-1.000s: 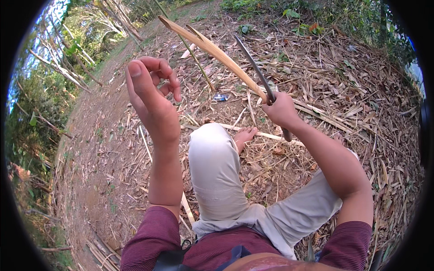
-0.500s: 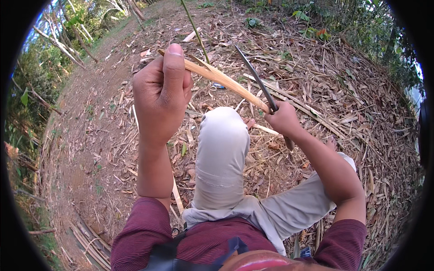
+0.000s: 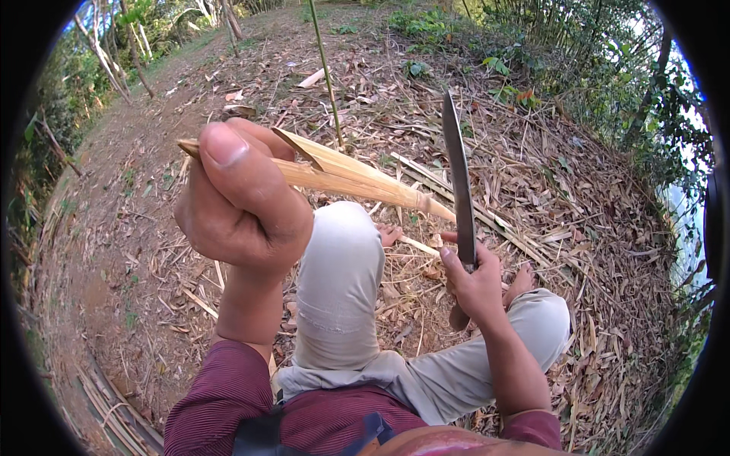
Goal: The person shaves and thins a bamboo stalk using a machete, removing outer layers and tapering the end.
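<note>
My left hand (image 3: 247,201) is raised in front of my bent knee, closed on a pale bamboo strip (image 3: 365,186). The strip's pointed end pokes out past my thumb, and a split divides it partway into two layers. To the right it runs past a node and reaches the side of the knife blade. In my right hand (image 3: 477,287) is a long dark-bladed knife (image 3: 459,167), its blade standing almost upright and its handle end below my fist. Whether the blade touches the strip I cannot tell.
Dry leaves and bamboo scraps (image 3: 608,304) litter the ground. Long split bamboo pieces (image 3: 494,220) lie beyond my right hand; a tied bundle of strips (image 3: 114,414) is at lower left. A thin green stem (image 3: 327,68) rises ahead. My bare feet (image 3: 521,281) rest on the litter.
My left hand has come lower and nearer, bringing the strip with it. My right hand has moved down, and the knife has swung more upright, away from the strip's far end.
</note>
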`<state>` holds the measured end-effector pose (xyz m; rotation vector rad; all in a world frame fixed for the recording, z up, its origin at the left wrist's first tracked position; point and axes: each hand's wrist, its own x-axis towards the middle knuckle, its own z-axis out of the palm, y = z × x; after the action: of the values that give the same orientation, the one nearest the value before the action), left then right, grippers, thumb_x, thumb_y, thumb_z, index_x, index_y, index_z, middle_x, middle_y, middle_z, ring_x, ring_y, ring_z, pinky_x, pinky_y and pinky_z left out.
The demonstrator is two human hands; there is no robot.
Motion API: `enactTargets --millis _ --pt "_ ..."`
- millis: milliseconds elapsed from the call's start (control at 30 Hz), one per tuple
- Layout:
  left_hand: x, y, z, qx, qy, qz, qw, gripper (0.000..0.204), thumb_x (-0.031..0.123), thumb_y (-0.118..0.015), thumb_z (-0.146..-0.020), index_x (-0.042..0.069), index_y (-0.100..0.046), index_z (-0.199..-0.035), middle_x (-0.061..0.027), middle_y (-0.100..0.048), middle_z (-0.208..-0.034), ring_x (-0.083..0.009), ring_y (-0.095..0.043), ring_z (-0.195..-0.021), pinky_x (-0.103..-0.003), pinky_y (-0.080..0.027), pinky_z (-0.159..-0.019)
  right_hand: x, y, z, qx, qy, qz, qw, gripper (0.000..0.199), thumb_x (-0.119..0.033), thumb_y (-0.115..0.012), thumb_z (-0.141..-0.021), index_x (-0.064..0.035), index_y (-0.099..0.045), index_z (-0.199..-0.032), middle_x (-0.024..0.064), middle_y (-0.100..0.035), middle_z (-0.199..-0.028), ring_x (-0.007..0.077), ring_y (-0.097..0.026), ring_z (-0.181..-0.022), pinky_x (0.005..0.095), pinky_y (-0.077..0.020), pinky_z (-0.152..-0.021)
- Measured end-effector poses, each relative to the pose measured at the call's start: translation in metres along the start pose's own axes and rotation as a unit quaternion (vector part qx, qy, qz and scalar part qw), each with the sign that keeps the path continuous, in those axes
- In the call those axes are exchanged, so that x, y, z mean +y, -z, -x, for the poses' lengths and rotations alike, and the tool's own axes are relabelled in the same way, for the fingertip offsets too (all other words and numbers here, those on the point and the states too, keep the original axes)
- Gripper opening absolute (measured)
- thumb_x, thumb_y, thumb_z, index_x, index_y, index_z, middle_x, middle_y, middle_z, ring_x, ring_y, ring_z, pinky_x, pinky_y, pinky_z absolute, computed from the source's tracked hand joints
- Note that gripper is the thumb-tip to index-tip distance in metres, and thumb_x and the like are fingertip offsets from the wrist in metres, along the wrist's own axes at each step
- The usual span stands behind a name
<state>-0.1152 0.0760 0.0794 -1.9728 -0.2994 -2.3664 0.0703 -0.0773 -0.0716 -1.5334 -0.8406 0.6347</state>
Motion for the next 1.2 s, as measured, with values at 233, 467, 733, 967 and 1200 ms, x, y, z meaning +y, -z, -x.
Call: enactTargets --millis 233,467,733,967,1200 --pt "-0.01 -0.021 0.027 -0.118 -0.074 0.015 0.99 0.023 0.004 -0.052 -0.096 0.0 -0.051 -0.073 -0.008 -0.049 -0.059 -0.0196 -0.046 -0.041 -0.034 -0.035 -0.039 0.01 -0.008 0.029 0.06 -0.17 -0.208 0.961 0.019 -0.021 -0.061 -0.099 -0.0015 -0.062 -0.1 -0.0047 -0.04 -0.055 0.0052 -0.04 -0.044 0.0222 -0.0334 -0.041" --pt "0.013 0.009 0.063 -0.278 0.132 0.003 0.951 0.024 0.006 -0.051 -0.098 -0.001 -0.055 -0.076 -0.0092 -0.049 -0.06 -0.0228 -0.048 -0.043 -0.035 -0.036 -0.042 0.018 -0.014 0.041 0.032 -0.033 -0.117 0.992 0.037 -0.034 -0.048 -0.105 -0.0019 -0.066 -0.102 -0.0046 -0.047 -0.054 0.0042 -0.043 -0.045 0.0223 -0.033 -0.043" --pt "0.046 0.048 0.069 -0.385 0.235 -0.03 0.892 0.024 0.007 -0.048 -0.101 -0.004 -0.056 -0.082 -0.0117 -0.059 -0.069 -0.0209 -0.054 -0.048 -0.033 -0.04 -0.044 0.051 -0.024 0.083 -0.04 0.126 0.066 0.989 0.023 -0.02 -0.06 -0.099 -0.0012 -0.068 -0.108 0.0094 -0.061 -0.066 0.0144 -0.06 -0.056 0.0283 -0.0482 -0.054" --pt "0.042 0.055 0.066 -0.392 0.194 -0.043 0.898 0.024 0.008 -0.048 -0.102 -0.005 -0.055 -0.083 -0.0127 -0.058 -0.07 -0.0254 -0.055 -0.051 -0.036 -0.04 -0.048 0.057 -0.048 0.102 -0.017 0.257 0.049 0.965 0.055 -0.045 -0.048 -0.102 0.0053 -0.067 -0.11 0.0056 -0.052 -0.058 0.0152 -0.054 -0.049 0.028 -0.043 -0.049" --pt "0.039 0.059 0.068 -0.419 0.25 -0.061 0.871 0.025 0.01 -0.048 -0.103 -0.004 -0.057 -0.085 -0.0114 -0.057 -0.067 -0.0232 -0.056 -0.051 -0.034 -0.041 -0.049 0.06 -0.042 0.105 0.0 0.143 0.053 0.988 0.055 -0.046 -0.048 -0.102 0.0053 -0.067 -0.106 0.0046 -0.049 -0.058 0.0159 -0.052 -0.048 0.028 -0.0418 -0.049"
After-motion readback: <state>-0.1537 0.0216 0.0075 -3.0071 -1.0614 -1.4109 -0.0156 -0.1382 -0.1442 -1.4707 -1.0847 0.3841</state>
